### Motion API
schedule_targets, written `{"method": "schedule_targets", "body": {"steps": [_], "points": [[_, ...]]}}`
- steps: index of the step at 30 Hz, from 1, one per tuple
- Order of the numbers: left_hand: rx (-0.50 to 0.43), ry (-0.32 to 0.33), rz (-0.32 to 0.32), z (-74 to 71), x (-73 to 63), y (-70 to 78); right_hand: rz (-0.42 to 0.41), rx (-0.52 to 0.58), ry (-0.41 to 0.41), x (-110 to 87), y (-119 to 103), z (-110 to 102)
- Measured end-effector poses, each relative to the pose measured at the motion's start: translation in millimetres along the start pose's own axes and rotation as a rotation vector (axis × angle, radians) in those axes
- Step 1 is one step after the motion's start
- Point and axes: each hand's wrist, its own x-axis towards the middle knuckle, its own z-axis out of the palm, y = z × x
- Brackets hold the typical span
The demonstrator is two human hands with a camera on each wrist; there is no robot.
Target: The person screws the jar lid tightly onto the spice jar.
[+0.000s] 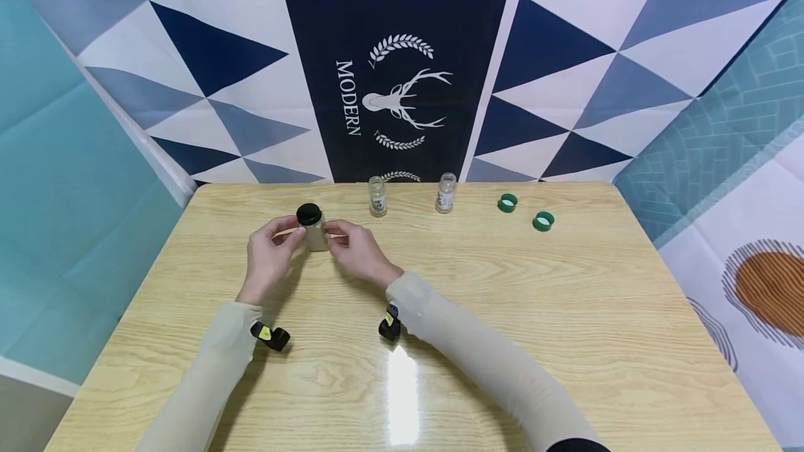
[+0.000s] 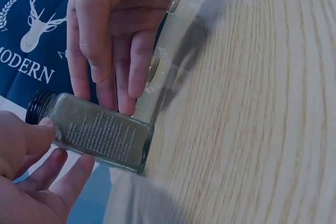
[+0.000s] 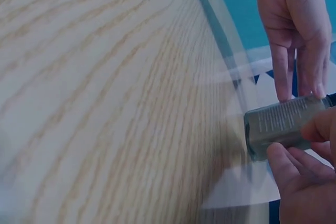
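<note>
The left hand (image 1: 270, 260) pinches an upright, black-capped, greyish-filled glass jar (image 1: 317, 239); the right hand (image 1: 356, 248) touches its other side, fingers (image 2: 139, 66) nearly straight; steadying seems the step, next calling for even support; beyond the right fingers, two small clear glass bottles (image 1: 377, 197) (image 1: 445, 194).

Both my hands at a printed glass jar (image 3: 277, 120)
My right hand (image 3: 308, 184) lays thumb and fingertips against it; my left hand (image 3: 298, 30) reaches fingers down to its opposite edge. Wood-grain tabletop (image 3: 105, 103) spreads beside us.
</note>
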Motion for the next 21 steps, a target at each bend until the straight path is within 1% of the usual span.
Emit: {"method": "schedule_targets", "body": {"steps": [3,9,21], "points": [[0.006,-0.005,0.015,-1.5,0.1,-1.6,-0.008,0.004,-0.007,0.9,0,0],[0.028,-0.003,0.040,-5.0,0.0,-4.3,-0.006,-0.002,-0.045,1.0,-2,-1],[0.015,-0.017,0.044,-9.6,-1.7,-10.7,-0.030,-0.063,-0.078,2.2,-2,4]]}}
